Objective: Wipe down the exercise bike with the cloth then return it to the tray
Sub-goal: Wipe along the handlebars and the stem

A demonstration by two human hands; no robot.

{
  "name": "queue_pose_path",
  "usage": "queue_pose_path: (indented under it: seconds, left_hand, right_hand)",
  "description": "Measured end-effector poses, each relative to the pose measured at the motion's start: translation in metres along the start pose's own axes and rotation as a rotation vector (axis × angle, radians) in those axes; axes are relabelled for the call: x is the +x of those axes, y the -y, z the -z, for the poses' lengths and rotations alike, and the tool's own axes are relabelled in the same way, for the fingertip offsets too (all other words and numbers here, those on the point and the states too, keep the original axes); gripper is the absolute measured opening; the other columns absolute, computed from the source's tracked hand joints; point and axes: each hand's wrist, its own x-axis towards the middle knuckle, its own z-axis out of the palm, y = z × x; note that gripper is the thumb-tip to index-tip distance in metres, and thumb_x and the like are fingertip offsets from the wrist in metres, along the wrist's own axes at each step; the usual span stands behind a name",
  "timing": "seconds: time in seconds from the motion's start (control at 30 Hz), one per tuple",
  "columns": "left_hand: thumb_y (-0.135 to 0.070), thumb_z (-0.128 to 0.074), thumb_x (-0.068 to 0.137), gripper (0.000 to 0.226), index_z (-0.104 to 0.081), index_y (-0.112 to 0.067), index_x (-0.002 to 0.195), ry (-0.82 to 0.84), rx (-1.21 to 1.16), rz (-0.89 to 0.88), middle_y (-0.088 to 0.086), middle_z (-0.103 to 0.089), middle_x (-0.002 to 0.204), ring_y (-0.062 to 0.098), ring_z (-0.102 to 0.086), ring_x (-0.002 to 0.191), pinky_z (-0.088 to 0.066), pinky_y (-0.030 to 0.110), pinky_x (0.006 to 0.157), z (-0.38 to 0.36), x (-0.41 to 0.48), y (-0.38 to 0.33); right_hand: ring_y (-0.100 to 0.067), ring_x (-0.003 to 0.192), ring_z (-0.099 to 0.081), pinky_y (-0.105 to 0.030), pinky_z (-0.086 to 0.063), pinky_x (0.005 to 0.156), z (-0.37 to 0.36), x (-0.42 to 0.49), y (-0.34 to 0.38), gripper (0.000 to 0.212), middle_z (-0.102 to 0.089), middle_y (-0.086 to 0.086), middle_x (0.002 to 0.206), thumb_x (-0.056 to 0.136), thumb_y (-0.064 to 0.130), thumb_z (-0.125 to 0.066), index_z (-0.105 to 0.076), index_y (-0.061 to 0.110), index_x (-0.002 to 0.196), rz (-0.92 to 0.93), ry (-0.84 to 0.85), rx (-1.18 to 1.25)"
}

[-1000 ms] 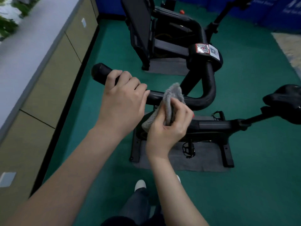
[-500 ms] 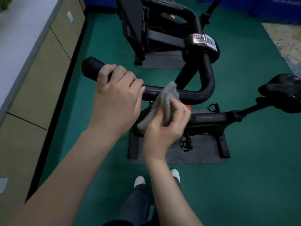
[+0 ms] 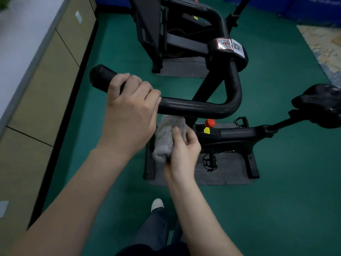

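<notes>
The black handlebar of the exercise bike is gripped near its end by the left hand, the fingers being curled around it. The grey cloth is held bunched in the right hand, whose fingers are closed on it, just under the handlebar.

legible text: none | QR stickers: on handlebar hub | blue banner: faint lettering, seemingly unreadable
</notes>
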Motion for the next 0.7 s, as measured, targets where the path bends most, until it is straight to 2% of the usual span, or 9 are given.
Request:
queue_pose_path:
  seconds: [0.07,0.17,0.27,0.37,0.4,0.47,0.57,0.63,0.7]
  left_hand:
    - [-0.022,-0.034,0.100,0.033,-0.066,-0.012,0.098,-0.009,0.001,0.000,0.003,-0.067,0.096,0.028,-0.056,0.099,-0.018,0.035,0.101,0.000,0.000,0.000]
    - [-0.021,-0.035,0.099,0.033,-0.066,-0.012,0.097,-0.020,-0.007,0.005,0.003,-0.067,0.095,0.029,-0.057,0.099,-0.019,0.036,0.101,0.001,0.000,-0.001]
    - [-0.021,-0.035,0.100,0.032,-0.066,-0.012,0.098,-0.024,-0.009,-0.005,0.003,-0.067,0.096,0.028,-0.057,0.099,-0.019,0.035,0.102,0.000,0.000,0.000]
    - [-0.021,-0.037,0.099,0.030,-0.066,-0.013,0.098,-0.038,-0.026,-0.003,0.002,-0.067,0.095,0.028,-0.057,0.098,-0.019,0.035,0.103,-0.001,-0.001,0.002]
    - [-0.021,-0.037,0.099,0.030,-0.067,-0.013,0.097,-0.042,-0.033,0.002,0.002,-0.067,0.095,0.027,-0.057,0.098,-0.019,0.035,0.103,-0.001,-0.001,0.001]
    - [-0.021,-0.037,0.099,0.031,-0.067,-0.013,0.097,-0.041,-0.039,0.012,0.001,-0.067,0.094,0.027,-0.057,0.098,-0.018,0.035,0.105,-0.002,-0.001,-0.001]
    - [-0.025,-0.036,0.099,0.033,-0.067,-0.013,0.096,-0.037,-0.040,0.026,0.001,-0.066,0.094,0.027,-0.056,0.099,-0.017,0.035,0.106,-0.004,0.000,-0.003]
    - [-0.027,-0.037,0.099,0.033,-0.067,-0.013,0.097,-0.046,-0.055,0.038,0.002,-0.066,0.094,0.027,-0.056,0.100,-0.015,0.036,0.109,-0.003,0.000,-0.005]
    - [-0.028,-0.040,0.098,0.031,-0.067,-0.013,0.101,-0.065,-0.094,0.049,0.002,-0.066,0.095,0.027,-0.056,0.101,-0.012,0.039,0.112,-0.002,0.000,-0.008]
  right_hand:
    - [-0.026,0.083,-0.060,-0.043,-0.052,0.082,-0.015,-0.001,0.004,0.011,-0.062,-0.016,0.089,0.093,-0.002,-0.053,-0.055,-0.005,0.104,-0.070,0.081,0.075]
    - [-0.019,0.068,-0.059,-0.029,-0.050,0.065,-0.025,-0.005,0.007,0.006,-0.061,-0.010,0.076,0.092,-0.004,-0.053,-0.056,0.001,0.091,-0.148,0.155,0.167]
    - [-0.016,0.060,-0.057,-0.028,-0.047,0.060,-0.019,-0.001,0.016,0.019,-0.058,-0.008,0.069,0.090,-0.009,-0.051,-0.055,0.005,0.079,-0.165,0.086,0.197]
    - [-0.010,0.048,-0.057,-0.019,-0.047,0.047,0.002,0.011,0.035,0.019,-0.058,-0.004,0.061,0.090,-0.010,-0.051,-0.055,0.005,0.080,-0.105,-0.063,0.230]
    - [-0.010,0.047,-0.058,-0.019,-0.048,0.046,0.009,0.014,0.041,0.018,-0.059,-0.004,0.062,0.091,-0.009,-0.052,-0.057,0.005,0.081,-0.074,-0.109,0.253]
    - [-0.014,0.057,-0.064,-0.025,-0.053,0.055,0.016,0.016,0.045,0.014,-0.064,-0.006,0.069,0.091,-0.004,-0.056,-0.059,0.007,0.082,-0.013,-0.148,0.236]
    - [-0.020,0.070,-0.060,-0.034,-0.050,0.066,0.010,0.008,0.032,0.010,-0.060,-0.010,0.077,0.091,0.000,-0.058,-0.055,0.007,0.084,0.042,-0.113,0.101]
    - [-0.023,0.073,-0.057,-0.036,-0.048,0.069,0.004,0.002,0.025,0.008,-0.059,-0.009,0.077,0.091,0.001,-0.059,-0.056,0.006,0.085,0.049,-0.073,0.047]
    - [-0.019,0.070,-0.060,-0.034,-0.051,0.067,0.006,0.002,0.026,0.007,-0.061,-0.006,0.074,0.090,0.002,-0.061,-0.058,0.006,0.086,0.055,-0.078,0.042]
